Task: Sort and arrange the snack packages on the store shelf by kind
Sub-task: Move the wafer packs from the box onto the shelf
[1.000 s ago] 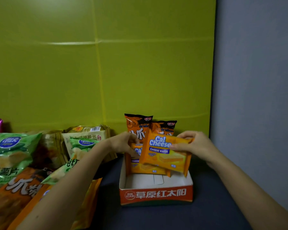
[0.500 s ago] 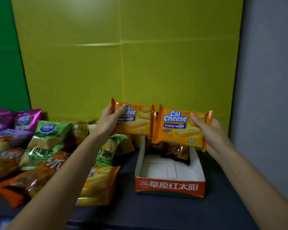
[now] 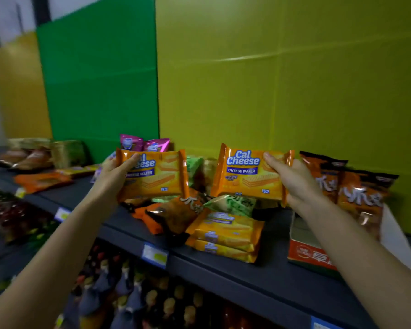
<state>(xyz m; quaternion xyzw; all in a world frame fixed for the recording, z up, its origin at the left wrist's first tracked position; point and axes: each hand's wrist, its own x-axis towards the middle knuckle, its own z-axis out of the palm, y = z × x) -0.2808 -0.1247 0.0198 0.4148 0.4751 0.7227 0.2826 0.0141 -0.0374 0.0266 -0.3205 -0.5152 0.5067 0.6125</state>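
On the left, the left hand [image 3: 115, 176] is clamped on one Cal Cheese wafer pack [image 3: 160, 173], held upright above the dark shelf [image 3: 247, 279] in front of the purple bags [image 3: 144, 144]. To its right, above the stacked wafer packs [image 3: 226, 236] lying on the shelf, the right hand [image 3: 294, 184] grips a second wafer pack [image 3: 246, 173]. Farthest right, two orange-and-black bags [image 3: 351, 186] stand in the red-fronted carton [image 3: 311, 255].

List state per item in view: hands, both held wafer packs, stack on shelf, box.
Left hand: gripping orange Cal Cheese wafer pack, raised, upright.
Right hand: gripping second orange Cal Cheese wafer pack, raised, upright.
Stacked orange wafer packs: lying flat on dark shelf.
Red-and-white cardboard box: open-topped, holding upright orange-black snack bags.
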